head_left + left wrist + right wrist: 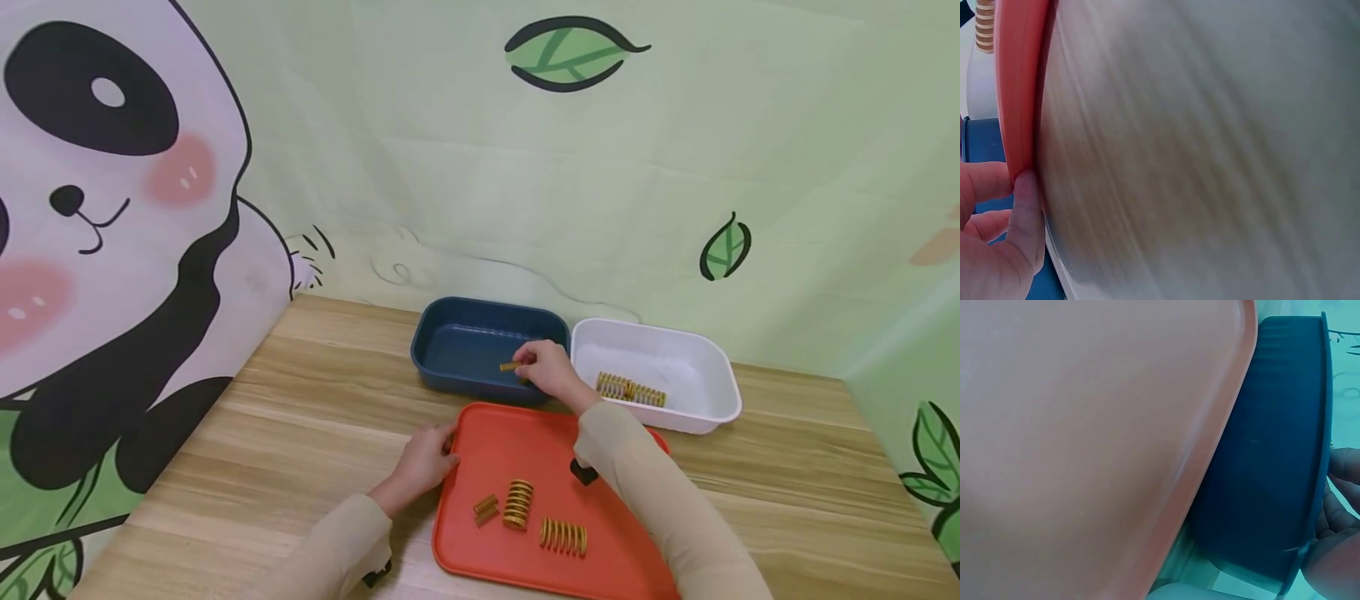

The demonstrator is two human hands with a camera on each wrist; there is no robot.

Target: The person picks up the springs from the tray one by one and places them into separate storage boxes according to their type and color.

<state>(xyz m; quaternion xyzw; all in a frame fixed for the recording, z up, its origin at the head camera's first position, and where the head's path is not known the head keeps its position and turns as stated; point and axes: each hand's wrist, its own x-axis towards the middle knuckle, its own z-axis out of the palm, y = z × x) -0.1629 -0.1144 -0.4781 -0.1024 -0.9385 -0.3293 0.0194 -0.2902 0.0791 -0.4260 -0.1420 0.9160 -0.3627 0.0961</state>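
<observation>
My right hand (547,367) pinches a small yellow coil spring (508,367) by one end, over the near right part of the dark blue bin (487,385). Its fingers hide part of the bin's floor, and in the right wrist view they reach past the bin's rim. With thumb and fingers, my left hand (422,457) grips the left edge of the red tray (510,437). On that tray lie a pair of small springs (486,509), a thick spring (518,504) pointing away from me and another thick spring (563,537) lying crosswise.
Right of the blue bin stands a white bin (701,379) with yellow springs (630,389) along its near side. Both bins sit behind the tray on a wooden table (300,417). A printed cloth (420,150) hangs behind the table.
</observation>
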